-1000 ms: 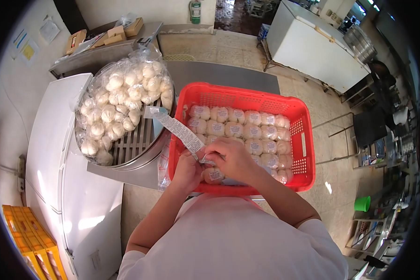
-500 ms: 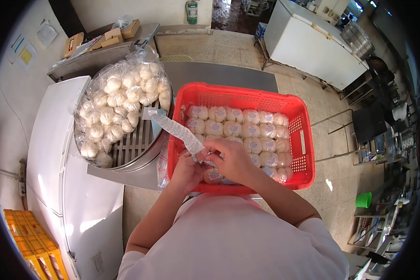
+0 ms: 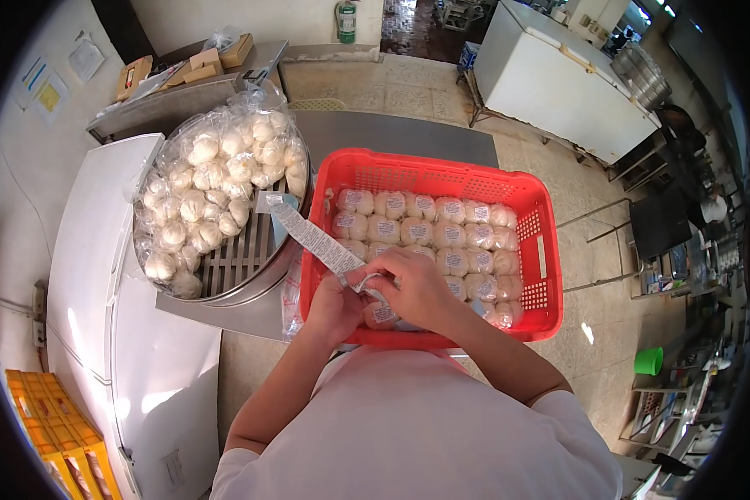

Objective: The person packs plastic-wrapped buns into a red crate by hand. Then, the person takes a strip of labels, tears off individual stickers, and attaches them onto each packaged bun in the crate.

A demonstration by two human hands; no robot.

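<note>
A strip of printed labels [image 3: 315,239] runs from my hands up and left, over the crate rim to the steamer tray. My left hand [image 3: 335,307] is closed on the strip's lower end. Close beside it, my right hand [image 3: 408,283] pinches the same end, where whitish backing shows between the fingers. Both hands are over the near left part of a red plastic crate [image 3: 437,160]. Rows of wrapped white buns [image 3: 417,230] fill the crate, many with a printed label on top. My hands hide some of the nearest buns.
Left of the crate stands a round metal steamer tray [image 3: 250,287] with bagged, unlabelled buns [image 3: 200,179] on its slats. Both rest on a grey table [image 3: 392,129]. A white refrigerator [image 3: 100,275] lies left, yellow crates [image 3: 58,433] lower left, a white chest freezer [image 3: 558,79] at the back.
The label strip's lower end has shifted slightly between my fingers, and the right hand's fingers have moved a little. The buns and the crate stay as they were.
</note>
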